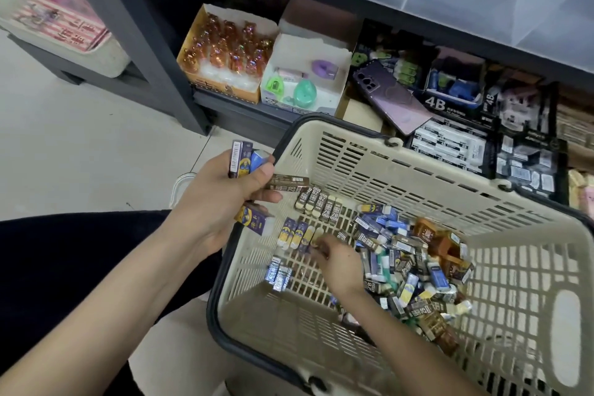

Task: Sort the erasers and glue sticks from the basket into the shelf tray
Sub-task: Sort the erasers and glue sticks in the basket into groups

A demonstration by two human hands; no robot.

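Erasers (pixel 411 270) lie heaped on the right of the basket (pixel 401 177) floor, with small sorted rows on the left. The yellow-and-purple row (pixel 297 236) sits side by side, long axes pointing away from the person. The right hand (pixel 337 262) is the nearer one, its fingers bent down onto that row's right end; I cannot tell whether they pinch one yet. The left hand (pixel 221 199), over the left rim, grips several erasers in purple, blue and brown sleeves. The brown row (pixel 318 202) reads "2B"; shelf boxes (pixel 450 103) beyond the basket read "4B"
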